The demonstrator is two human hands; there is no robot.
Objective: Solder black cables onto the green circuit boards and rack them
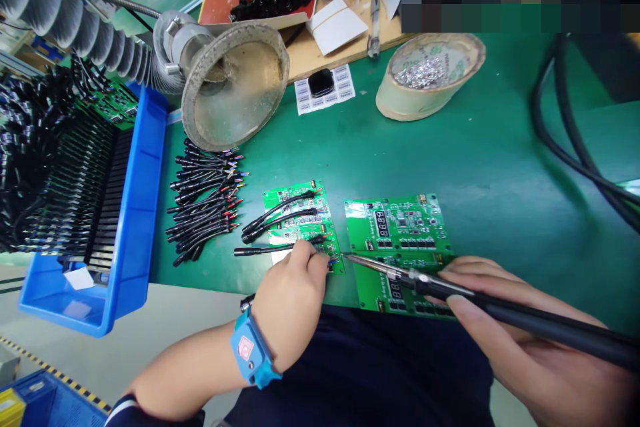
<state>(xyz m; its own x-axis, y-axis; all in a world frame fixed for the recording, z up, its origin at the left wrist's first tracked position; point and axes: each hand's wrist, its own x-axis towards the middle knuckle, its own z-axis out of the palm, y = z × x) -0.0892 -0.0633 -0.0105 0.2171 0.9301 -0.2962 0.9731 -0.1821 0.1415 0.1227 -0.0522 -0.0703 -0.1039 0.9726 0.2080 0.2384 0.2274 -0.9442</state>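
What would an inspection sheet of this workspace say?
Surface: green tabletop, a few small specks.
Job's things: circuit boards in two groups; black leads across and beside the left group.
Clutter: pen, label sheet and container of silvery bits beyond the boards.
Hands: left hand pinches one lead; right hand holds soldering iron, tip near the left boards.
Cables: thick black cables looping at right.
Surroundings: blue bin at left, funnel-shaped hood over the tabletop.

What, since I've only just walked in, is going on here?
The person's right hand holds a soldering iron, its tip near the edge of a green circuit board. The left hand pinches a black cable over that board. Three more cables lie alongside; a pile of cables sits beside a blue bin.
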